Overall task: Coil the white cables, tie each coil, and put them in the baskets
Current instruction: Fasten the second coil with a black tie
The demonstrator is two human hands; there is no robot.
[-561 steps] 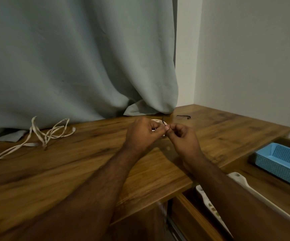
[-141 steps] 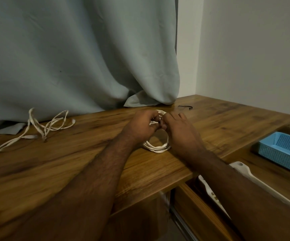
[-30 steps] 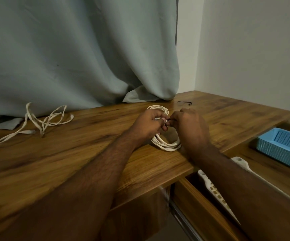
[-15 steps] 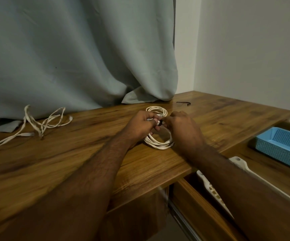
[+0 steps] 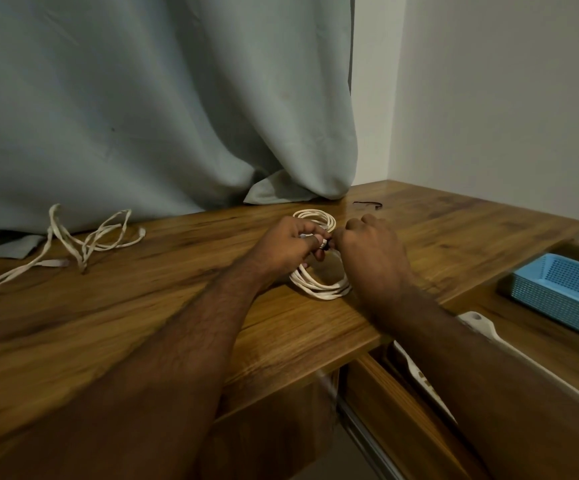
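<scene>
Blue basket (image 5: 565,289) contents unseen; both hands' fingers (image 5: 310,241) pinch white coil (image 5: 319,285) on wooden table (image 5: 142,306).

There is one view only, from a wide-angle camera worn on the person's head, so nothing is shared with a second view. It looks forward and down over the brown wooden bench (image 5: 142,323), whose near edge crosses the lower part of the picture on a slant. Both bare forearms run up from the bottom corners toward the middle, where the left hand (image 5: 288,245) and the right hand (image 5: 371,251) meet, close beneath the lens. The view faces a pale grey-green curtain (image 5: 160,98) that fills the upper left and a plain off-white wall (image 5: 506,98) at upper right. Straight edges bow toward the borders.
</scene>
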